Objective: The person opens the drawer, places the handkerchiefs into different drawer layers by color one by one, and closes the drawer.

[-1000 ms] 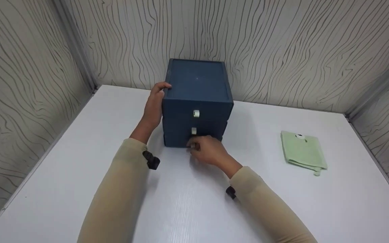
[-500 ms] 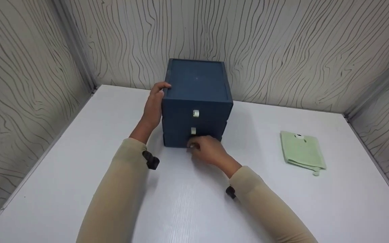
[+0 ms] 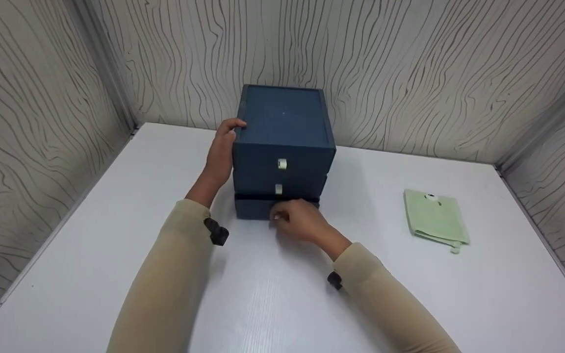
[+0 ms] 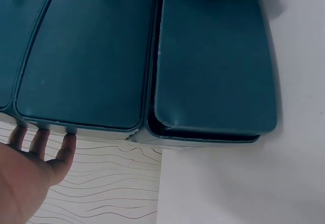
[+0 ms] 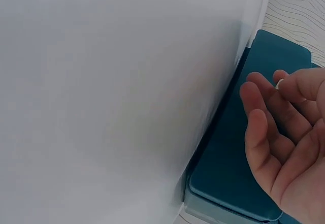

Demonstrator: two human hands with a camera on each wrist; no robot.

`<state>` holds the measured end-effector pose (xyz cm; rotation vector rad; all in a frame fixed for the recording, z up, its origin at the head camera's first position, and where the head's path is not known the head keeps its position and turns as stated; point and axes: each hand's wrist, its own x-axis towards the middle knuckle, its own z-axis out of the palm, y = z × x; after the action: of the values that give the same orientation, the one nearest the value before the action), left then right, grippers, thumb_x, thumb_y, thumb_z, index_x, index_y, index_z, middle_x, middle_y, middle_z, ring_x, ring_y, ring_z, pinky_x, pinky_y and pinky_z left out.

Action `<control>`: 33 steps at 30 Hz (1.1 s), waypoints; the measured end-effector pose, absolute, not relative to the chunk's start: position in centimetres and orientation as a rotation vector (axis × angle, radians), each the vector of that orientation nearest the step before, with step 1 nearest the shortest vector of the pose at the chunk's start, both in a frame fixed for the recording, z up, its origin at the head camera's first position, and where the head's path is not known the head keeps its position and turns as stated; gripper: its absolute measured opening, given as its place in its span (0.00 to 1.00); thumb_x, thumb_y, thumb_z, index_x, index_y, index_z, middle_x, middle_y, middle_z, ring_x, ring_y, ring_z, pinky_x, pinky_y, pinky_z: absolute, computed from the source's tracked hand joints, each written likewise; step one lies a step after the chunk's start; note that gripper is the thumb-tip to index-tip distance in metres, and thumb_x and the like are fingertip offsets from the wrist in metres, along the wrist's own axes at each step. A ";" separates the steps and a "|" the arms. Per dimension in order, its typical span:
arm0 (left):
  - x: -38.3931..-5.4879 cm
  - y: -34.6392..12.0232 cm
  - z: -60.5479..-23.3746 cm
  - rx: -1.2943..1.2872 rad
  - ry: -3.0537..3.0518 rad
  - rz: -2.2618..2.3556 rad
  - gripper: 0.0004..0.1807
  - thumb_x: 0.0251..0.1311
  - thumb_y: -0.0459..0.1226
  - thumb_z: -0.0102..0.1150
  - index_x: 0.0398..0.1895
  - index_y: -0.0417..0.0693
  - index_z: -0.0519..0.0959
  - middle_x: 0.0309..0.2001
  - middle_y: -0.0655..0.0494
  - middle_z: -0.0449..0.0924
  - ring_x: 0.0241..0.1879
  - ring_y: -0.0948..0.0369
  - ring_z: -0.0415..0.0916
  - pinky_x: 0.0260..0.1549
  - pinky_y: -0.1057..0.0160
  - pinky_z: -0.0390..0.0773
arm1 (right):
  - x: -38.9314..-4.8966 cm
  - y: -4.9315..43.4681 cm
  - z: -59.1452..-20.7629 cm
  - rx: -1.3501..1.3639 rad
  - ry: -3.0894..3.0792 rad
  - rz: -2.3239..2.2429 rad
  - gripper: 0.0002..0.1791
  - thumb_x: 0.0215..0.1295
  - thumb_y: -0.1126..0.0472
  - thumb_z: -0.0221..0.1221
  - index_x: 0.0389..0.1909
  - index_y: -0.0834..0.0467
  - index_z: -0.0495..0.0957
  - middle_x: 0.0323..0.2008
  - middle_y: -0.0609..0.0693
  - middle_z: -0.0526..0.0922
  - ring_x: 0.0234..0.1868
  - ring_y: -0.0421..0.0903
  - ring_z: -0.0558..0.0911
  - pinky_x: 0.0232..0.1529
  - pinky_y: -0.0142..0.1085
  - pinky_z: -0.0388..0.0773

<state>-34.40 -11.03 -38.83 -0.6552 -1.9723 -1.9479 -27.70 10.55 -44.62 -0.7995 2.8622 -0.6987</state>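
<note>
A dark blue drawer unit (image 3: pixel 285 117) stands near the back wall, with three drawers stacked in it. My left hand (image 3: pixel 220 154) rests against its left side, fingertips bent over the top edge; in the left wrist view the fingers (image 4: pixel 65 153) touch the side. Low at the front, my right hand (image 3: pixel 301 221) pinches the pale small handle (image 5: pixel 280 84) of the bottom drawer (image 4: pixel 213 71) between thumb and finger. That drawer sits slightly out, a dark gap showing above its front. The upper two drawers are closed, each with a pale handle (image 3: pixel 282 163).
A folded light green cloth (image 3: pixel 437 215) with a white eye patch lies to the right on the white table (image 3: pixel 258 294). Panels with wavy wood-grain lines (image 3: pixel 204 59) stand behind and at both sides.
The bottom drawer has come a little way out toward me, with my right hand pulling on its handle. My left hand stays at the unit's side.
</note>
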 end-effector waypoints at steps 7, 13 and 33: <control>-34.3 -11.1 -38.7 -0.654 -1.971 -1.956 0.19 0.72 0.41 0.27 0.54 0.44 0.68 0.64 0.47 0.62 0.62 0.54 0.62 0.60 0.55 0.61 | -27.2 10.5 -44.6 -0.814 2.848 -0.661 0.11 0.59 0.65 0.57 0.39 0.52 0.85 0.38 0.44 0.85 0.38 0.40 0.79 0.44 0.38 0.77; -34.4 -11.2 -38.9 -0.689 -1.954 -1.942 0.20 0.72 0.42 0.28 0.54 0.44 0.68 0.64 0.47 0.62 0.63 0.54 0.62 0.62 0.53 0.60 | -26.5 10.6 -44.7 -0.839 2.842 -0.655 0.11 0.59 0.64 0.57 0.38 0.51 0.85 0.36 0.44 0.85 0.35 0.40 0.78 0.41 0.37 0.76; -34.3 -11.1 -38.6 -0.641 -1.993 -1.992 0.20 0.73 0.40 0.25 0.56 0.41 0.66 0.65 0.47 0.60 0.60 0.55 0.62 0.57 0.59 0.62 | -24.1 11.0 -44.5 -0.923 2.825 -0.627 0.13 0.57 0.66 0.57 0.38 0.50 0.85 0.34 0.42 0.85 0.31 0.38 0.75 0.36 0.33 0.75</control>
<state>-34.28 -11.09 -38.59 -0.6415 -1.9928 -1.9917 -24.06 10.97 -44.51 -0.9230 2.8247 -0.6272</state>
